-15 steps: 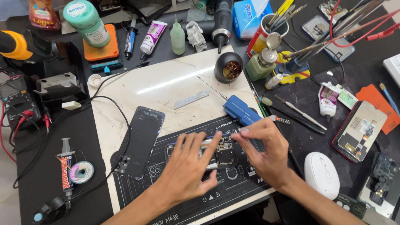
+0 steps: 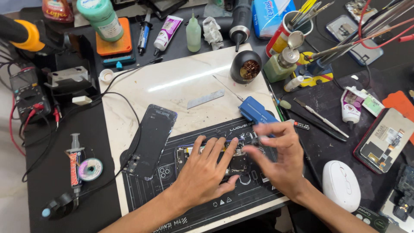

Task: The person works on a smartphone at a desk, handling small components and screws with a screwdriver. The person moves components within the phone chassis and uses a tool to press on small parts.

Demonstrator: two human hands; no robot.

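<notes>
Phone (image 2: 215, 157) lies open on the black mat (image 2: 189, 207), and the left hand (image 2: 207, 172) rests flat on it with fingers spread. Right hand (image 2: 280, 157) pinches a small dark part just above the phone. Farther back lie a blue tool (image 2: 256, 110) and a black cover (image 2: 151, 140)
</notes>
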